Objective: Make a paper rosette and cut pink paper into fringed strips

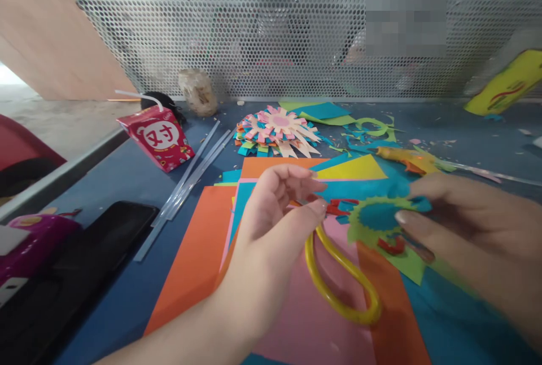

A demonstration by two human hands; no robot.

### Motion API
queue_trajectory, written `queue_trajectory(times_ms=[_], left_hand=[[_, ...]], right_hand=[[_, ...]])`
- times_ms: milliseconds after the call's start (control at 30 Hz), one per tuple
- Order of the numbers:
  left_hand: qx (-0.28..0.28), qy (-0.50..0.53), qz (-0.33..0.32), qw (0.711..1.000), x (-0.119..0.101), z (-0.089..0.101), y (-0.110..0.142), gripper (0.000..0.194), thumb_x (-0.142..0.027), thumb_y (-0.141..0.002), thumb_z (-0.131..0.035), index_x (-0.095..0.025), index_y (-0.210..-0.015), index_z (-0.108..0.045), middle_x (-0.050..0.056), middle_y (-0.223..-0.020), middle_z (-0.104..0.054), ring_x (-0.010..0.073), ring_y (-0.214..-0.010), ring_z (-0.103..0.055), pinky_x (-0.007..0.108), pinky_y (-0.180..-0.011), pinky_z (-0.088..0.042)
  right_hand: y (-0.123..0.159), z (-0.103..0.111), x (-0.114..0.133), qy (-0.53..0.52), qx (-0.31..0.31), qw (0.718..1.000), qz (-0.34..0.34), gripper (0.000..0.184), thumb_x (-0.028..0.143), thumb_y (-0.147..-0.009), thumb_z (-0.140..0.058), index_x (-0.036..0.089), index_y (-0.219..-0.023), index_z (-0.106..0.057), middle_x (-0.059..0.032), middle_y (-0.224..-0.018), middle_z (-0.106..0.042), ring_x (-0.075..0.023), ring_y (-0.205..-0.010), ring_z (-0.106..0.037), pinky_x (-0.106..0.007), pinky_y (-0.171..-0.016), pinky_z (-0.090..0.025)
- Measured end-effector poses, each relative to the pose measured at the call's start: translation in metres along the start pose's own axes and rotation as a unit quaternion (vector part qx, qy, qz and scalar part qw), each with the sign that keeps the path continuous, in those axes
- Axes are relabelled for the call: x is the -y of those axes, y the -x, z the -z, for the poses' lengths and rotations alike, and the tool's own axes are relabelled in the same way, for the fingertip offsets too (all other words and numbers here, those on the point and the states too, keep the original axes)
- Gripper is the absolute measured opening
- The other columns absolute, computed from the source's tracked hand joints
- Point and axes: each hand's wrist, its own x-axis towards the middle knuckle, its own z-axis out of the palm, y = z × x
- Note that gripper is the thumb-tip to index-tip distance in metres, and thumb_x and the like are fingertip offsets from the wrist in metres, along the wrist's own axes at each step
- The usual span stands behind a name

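My left hand [271, 218] pinches the top of the yellow scissors [339, 280]. Their loop hangs down over the pink paper [313, 325]. My right hand [470, 229] holds a green cutout [381, 224] with a blue middle, thumb on top. It is just beside the scissors. A paper flower [277, 131] lies farther back.

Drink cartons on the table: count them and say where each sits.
1: a red drink carton with a white straw lies tilted at the table's back left, beside the clear sticks. Others may be hidden.
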Motion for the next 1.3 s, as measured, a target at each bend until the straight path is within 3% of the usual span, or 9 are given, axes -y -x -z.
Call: queue_trajectory(times_ms=[133,267,500,833,933,1067,1300], left_hand=[[-0.009,-0.019,-0.027,0.999,0.001,-0.0005,-0.0023,0.011,-0.016,-0.078,-0.059,-0.021,-0.087,-0.058,-0.002,-0.088,-0.064,0.0095,-0.078,-0.059,0.019,-0.065,-0.044],[-0.012,-0.049,-0.039,0.998,-0.0001,-0.0017,-0.0021,0.014,-0.02,-0.079,-0.06,-0.021,-0.093,-0.059,0.0,-0.087,-0.066,0.011,-0.078,-0.061,0.021,-0.066,-0.046],[0.002,-0.091,-0.028,0.996,0.0004,-0.001,-0.0022,0.02,-0.02,-0.076,-0.064,-0.02,-0.095,-0.059,0.001,-0.085,-0.067,0.0138,-0.083,-0.062,0.023,-0.07,-0.046],[0.015,-0.108,-0.023,0.994,0.0024,-0.0003,-0.0019,0.009,-0.018,-0.078,-0.061,-0.02,-0.086,-0.055,-0.002,-0.082,-0.063,0.0097,-0.077,-0.058,0.021,-0.072,-0.044],[-0.001,-0.111,-0.029,0.993,0.0022,-0.0006,-0.0015,0.013,-0.022,-0.078,-0.062,-0.02,-0.088,-0.053,-0.002,-0.084,-0.06,0.0101,-0.077,-0.058,0.022,-0.071,-0.044],[0.003,-0.149,-0.015,0.989,0.0013,-0.0009,-0.0016,0.028,-0.028,-0.071,-0.07,-0.021,-0.091,-0.051,-0.001,-0.083,-0.06,0.0122,-0.078,-0.057,0.025,-0.07,-0.043],[0.006,-0.131,-0.016,0.991,0.0094,0.0025,-0.0066,0.024,-0.024,-0.072,-0.067,-0.022,-0.09,-0.051,-0.005,-0.072,-0.059,0.009,-0.068,-0.055,0.024,-0.066,-0.043]], right_hand=[[-0.0044,-0.0083,-0.0037,-0.119,0.082,0.984,-0.108,0.013,0.036,-0.07,-0.067,0.028,-0.065,-0.058,0.0063,-0.054,-0.049,-0.0085,-0.039,-0.042,-0.018,-0.031,-0.035],[-0.005,-0.0114,-0.0015,-0.113,0.141,0.979,-0.098,0.019,0.035,-0.071,-0.067,0.023,-0.061,-0.057,0.0071,-0.051,-0.047,-0.0057,-0.04,-0.039,-0.014,-0.034,-0.033],[-0.0076,-0.0103,-0.0009,-0.128,0.135,0.978,-0.097,0.018,0.032,-0.068,-0.071,0.022,-0.061,-0.058,0.0068,-0.053,-0.047,-0.0068,-0.044,-0.039,-0.015,-0.037,-0.035],[-0.0078,-0.0122,0.0001,-0.132,0.125,0.98,-0.08,0.017,0.027,-0.069,-0.07,0.022,-0.06,-0.056,0.0082,-0.053,-0.047,-0.005,-0.043,-0.039,-0.012,-0.037,-0.034],[-0.0081,-0.0109,-0.0013,-0.125,0.119,0.979,-0.109,0.018,0.029,-0.066,-0.071,0.022,-0.06,-0.056,0.0074,-0.055,-0.049,-0.0053,-0.045,-0.043,-0.012,-0.038,-0.037],[-0.007,-0.0098,-0.0044,-0.155,0.084,0.968,-0.178,0.017,0.033,-0.067,-0.071,0.025,-0.065,-0.057,0.0091,-0.049,-0.046,-0.0049,-0.033,-0.041,-0.014,-0.03,-0.035],[-0.0061,-0.0108,-0.0068,-0.174,0.061,0.968,-0.167,0.015,0.032,-0.067,-0.071,0.026,-0.066,-0.057,0.0101,-0.047,-0.044,-0.0046,-0.03,-0.039,-0.015,-0.027,-0.035]])
